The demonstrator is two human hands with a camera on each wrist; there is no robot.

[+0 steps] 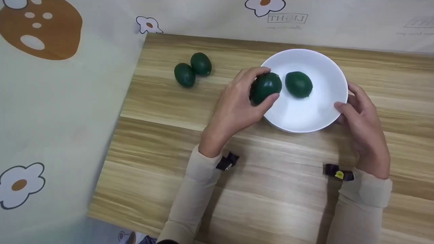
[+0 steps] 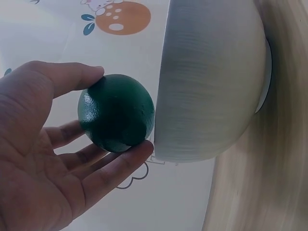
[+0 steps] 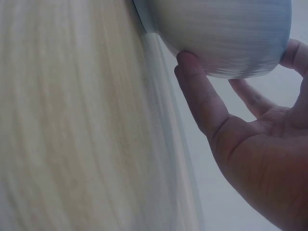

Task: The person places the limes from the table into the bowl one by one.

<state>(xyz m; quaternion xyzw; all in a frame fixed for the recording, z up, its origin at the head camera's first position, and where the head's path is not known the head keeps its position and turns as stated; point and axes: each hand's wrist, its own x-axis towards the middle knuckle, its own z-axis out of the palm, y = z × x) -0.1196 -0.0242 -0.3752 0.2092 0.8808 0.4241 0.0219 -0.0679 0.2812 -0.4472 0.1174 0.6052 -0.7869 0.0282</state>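
Note:
A white bowl point(image 1: 315, 112) stands on the wooden table, with one dark green lime point(image 1: 298, 84) lying inside it. My left hand point(image 1: 237, 101) grips another lime point(image 1: 268, 87) between thumb and fingers, over the bowl's left rim. In the left wrist view, this lime point(image 2: 116, 113) shows glossy, dimpled skin beside the bowl's outer wall point(image 2: 207, 86). On the bowl's right side, my right hand point(image 1: 364, 118) holds the rim, thumb on top. The right wrist view shows the fingers of that hand point(image 3: 260, 144) against the bowl's outside point(image 3: 226, 38).
Two more limes, one nearer point(image 1: 184, 75) and one farther point(image 1: 201, 64), lie side by side at the table's back left. The wooden table point(image 1: 152, 152) ends at the left and back, where a pale patterned sheet point(image 1: 67, 118) surrounds it.

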